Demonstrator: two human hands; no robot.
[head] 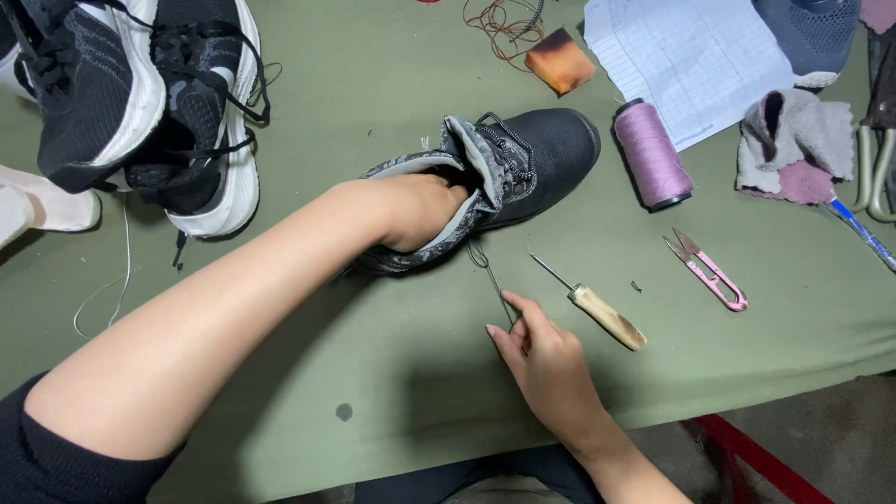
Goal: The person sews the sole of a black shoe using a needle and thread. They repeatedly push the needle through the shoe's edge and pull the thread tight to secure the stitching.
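right hand (546,359) pinching, seemingly, thread (493,280) beside boot (504,168)

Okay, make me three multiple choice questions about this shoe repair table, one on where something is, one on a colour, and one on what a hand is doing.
1. Where does the wooden-handled awl lie?
A. Inside the boot
B. On the green table, between the right hand and the pink snips
C. On the sheet of paper

2. What colour is the spool of thread?
A. Lilac
B. Yellow
C. Red

3. What is the left hand doing?
A. Resting flat on the table
B. Holding the snips
C. Reaching into the opening of the black boot

Answers:
1. B: the awl sits on the table just right of the right hand and left of the snips.
2. A: the spool beside the paper is pale purple.
3. C: the fingers vanish inside the black boot, while the right hand pinches a thin thread.
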